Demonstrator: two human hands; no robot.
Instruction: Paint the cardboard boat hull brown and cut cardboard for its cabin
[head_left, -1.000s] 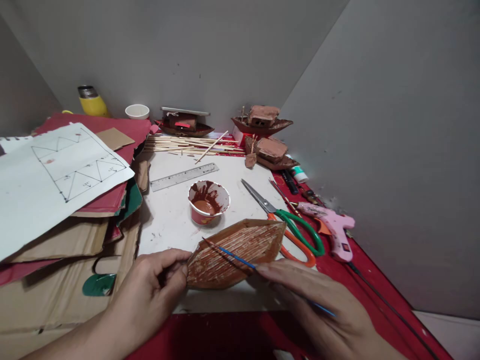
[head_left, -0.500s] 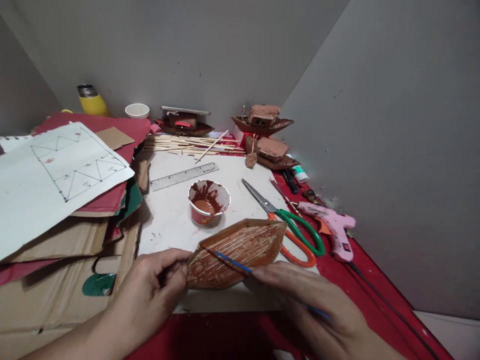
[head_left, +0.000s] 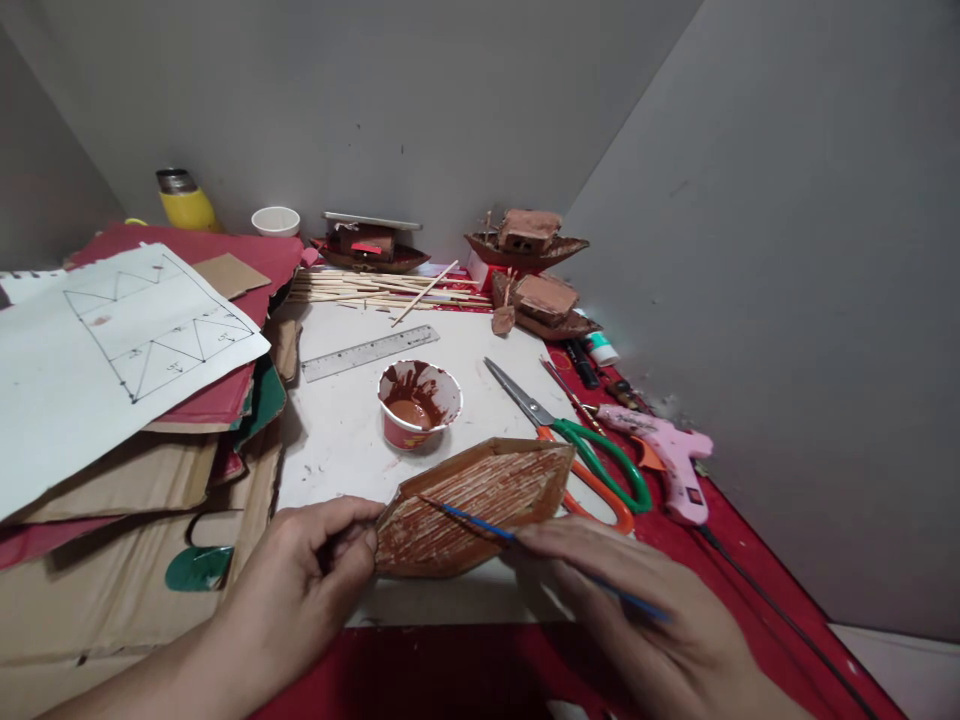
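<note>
My left hand (head_left: pixel 315 560) pinches the left end of a cardboard boat hull (head_left: pixel 487 490), which is streaked with brown paint over its ridged inside. Between the fingers of my right hand (head_left: pixel 622 590) is a thin blue paintbrush (head_left: pixel 480 523). The brush's tip rests on the hull's inner surface, toward its left part. Just beyond the hull stands a paper cup (head_left: pixel 409 432) with brown paint inside and smeared up its wall. Scissors (head_left: pixel 555 420) with green and orange handles lie partly behind the hull's right end.
A clear ruler (head_left: pixel 367 352) and wooden sticks (head_left: pixel 375 288) lie behind the cup. Brown model boats (head_left: pixel 536 245) stand at the back. On the right is a pink glue gun (head_left: pixel 664 445) with its cable. Stacked cardboard and a drawn sheet (head_left: pixel 82 400) fill the left.
My right hand and the paintbrush have shifted slightly right, and the brush tip has slid right along the hull. My left hand keeps the hull in nearly the same place.
</note>
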